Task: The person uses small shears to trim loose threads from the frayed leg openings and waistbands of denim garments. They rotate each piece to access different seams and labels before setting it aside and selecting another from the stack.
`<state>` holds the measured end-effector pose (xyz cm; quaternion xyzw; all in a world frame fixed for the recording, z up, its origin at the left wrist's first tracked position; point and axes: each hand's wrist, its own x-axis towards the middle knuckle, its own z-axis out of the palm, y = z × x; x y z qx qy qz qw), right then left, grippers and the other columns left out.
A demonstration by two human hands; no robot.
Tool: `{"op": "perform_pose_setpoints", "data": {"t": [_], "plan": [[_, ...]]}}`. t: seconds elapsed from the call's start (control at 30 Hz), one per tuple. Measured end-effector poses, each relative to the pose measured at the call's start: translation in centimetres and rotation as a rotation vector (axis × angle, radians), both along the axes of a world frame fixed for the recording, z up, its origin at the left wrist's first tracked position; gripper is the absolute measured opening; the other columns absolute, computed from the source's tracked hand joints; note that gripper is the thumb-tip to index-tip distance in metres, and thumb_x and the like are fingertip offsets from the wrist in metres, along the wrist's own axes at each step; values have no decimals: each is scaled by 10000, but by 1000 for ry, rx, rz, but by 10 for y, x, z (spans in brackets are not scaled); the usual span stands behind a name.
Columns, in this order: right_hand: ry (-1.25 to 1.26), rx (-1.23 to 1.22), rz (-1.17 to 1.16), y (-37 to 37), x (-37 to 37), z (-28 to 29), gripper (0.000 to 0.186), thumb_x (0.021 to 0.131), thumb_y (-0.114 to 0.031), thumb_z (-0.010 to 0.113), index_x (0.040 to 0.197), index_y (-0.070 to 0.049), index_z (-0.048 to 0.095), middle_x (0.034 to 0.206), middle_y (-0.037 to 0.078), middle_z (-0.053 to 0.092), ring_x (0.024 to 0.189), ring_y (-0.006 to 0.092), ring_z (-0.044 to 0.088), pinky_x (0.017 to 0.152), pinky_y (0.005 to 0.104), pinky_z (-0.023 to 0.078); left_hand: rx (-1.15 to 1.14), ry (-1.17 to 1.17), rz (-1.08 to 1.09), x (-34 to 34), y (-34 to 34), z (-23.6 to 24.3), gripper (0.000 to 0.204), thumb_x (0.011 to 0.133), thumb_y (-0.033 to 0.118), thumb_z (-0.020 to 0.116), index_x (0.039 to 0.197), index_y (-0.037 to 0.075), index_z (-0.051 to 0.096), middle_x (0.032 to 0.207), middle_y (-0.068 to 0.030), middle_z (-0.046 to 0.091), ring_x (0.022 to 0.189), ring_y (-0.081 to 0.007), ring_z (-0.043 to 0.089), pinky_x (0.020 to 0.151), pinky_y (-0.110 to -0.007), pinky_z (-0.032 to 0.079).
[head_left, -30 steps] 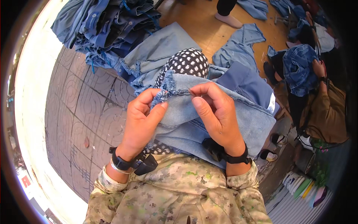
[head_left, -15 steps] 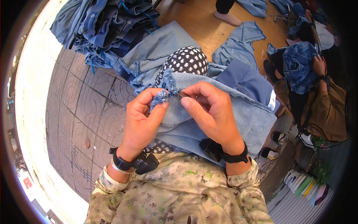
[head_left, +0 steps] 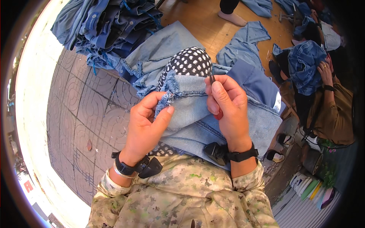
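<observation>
Light blue denim lies across my lap over black-and-white patterned fabric. My left hand is closed in a pinch on its frayed blue edge, at the left end of a seam. My right hand is closed round a small tool with dark, pointed tips upward and a red part showing below the fingers; it is held just right of the frayed edge, over the seam.
A tall jeans pile stands upper left beside the paved ground. More denim lies on a tan floor, near someone's socked foot. At right, a co-worker's hand holds blue denim; sandals lie below.
My right hand has moved right and turned upright, away from the frayed edge, bringing the tool's tips into view. My left hand keeps its pinch. The co-worker's hand has shifted slightly.
</observation>
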<state>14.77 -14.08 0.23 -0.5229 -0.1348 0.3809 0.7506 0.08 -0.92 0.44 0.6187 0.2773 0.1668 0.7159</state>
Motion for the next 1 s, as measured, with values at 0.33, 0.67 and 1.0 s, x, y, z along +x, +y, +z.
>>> {"op": "perform_pose_setpoints", "data": {"t": [0.33, 0.67, 1.0], "plan": [[-202, -255, 153, -13, -23, 15, 466, 811, -111, 760, 1190, 18, 521, 878, -37, 537, 745, -9, 432, 627, 157, 366, 708, -27, -525, 0, -18, 18, 669, 771, 193, 733, 1279, -124, 435, 1171, -258, 524, 1023, -392, 553, 876, -412, 452], [-12, -195, 84, -28, -16, 21, 338, 834, 16, 599, 1171, 25, 577, 894, -61, 526, 726, -7, 419, 626, 161, 351, 670, -3, -187, 3, 24, 35, 386, 760, 100, 713, 1126, 9, 630, 1080, -107, 620, 951, -193, 597, 852, -317, 451], [99, -97, 49, -34, -18, 18, 347, 811, -90, 581, 1135, 33, 583, 773, -53, 527, 600, 4, 396, 524, 166, 304, 156, -72, -447, 30, 45, 7, 135, 975, 124, 541, 945, 10, 605, 832, 73, 578, 779, 6, 476, 712, -165, 397]]}}
